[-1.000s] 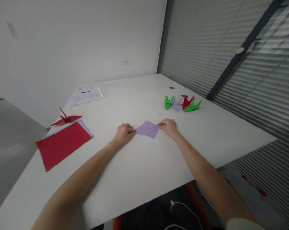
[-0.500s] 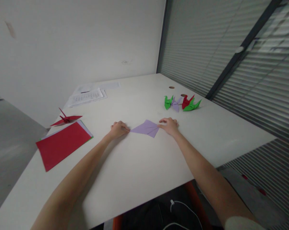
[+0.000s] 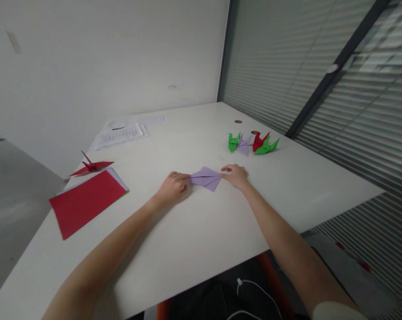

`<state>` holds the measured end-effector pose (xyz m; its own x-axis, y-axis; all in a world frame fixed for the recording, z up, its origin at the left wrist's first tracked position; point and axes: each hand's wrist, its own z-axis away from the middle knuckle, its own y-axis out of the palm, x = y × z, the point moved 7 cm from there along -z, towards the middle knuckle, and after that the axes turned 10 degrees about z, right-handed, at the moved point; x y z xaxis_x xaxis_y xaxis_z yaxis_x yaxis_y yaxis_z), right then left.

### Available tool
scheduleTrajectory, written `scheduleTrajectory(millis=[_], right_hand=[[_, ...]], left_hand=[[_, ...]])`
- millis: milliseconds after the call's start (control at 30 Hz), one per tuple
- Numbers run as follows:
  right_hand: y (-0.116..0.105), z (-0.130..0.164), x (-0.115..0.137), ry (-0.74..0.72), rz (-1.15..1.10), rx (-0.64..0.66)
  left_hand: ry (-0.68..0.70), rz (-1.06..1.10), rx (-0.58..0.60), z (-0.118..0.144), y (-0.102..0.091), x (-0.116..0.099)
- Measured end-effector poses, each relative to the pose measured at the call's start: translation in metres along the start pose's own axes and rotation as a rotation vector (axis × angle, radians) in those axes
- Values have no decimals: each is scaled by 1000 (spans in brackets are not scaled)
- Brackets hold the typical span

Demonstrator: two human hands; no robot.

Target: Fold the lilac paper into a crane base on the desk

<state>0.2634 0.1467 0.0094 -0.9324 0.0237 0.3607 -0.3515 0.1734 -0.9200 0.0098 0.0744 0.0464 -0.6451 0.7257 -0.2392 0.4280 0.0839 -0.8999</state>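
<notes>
Lilac folded paper [image 3: 206,178] lies flat on the white table [image 3: 194,231] at the centre of the frame, stretched between both outstretched hands. Curled over, the left hand [image 3: 173,186] pinches its left tip, while the right hand [image 3: 236,175], fingers bent, presses its right corner down.

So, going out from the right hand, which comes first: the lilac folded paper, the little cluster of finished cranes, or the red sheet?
1. Lilac folded paper: touching the right hand, on its left.
2. Cluster of cranes: beyond the hand, toward the blinds.
3. Red sheet: far left of the table.
</notes>
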Motion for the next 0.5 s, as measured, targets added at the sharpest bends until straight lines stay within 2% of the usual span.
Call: scheduleTrajectory(millis=[100,233,333,500], right_hand=[[-2,2,-1,28,34,1],[-4,3,-2,78,70,28],[-4,2,-4,120,102,51],[0,-1,-6,160,144,136]], left_hand=[[-30,-76,108,0,8,-4],[30,-96,123,4,4,2],[132,1,129,10,0,10],[164,76,113,15,-3,23]])
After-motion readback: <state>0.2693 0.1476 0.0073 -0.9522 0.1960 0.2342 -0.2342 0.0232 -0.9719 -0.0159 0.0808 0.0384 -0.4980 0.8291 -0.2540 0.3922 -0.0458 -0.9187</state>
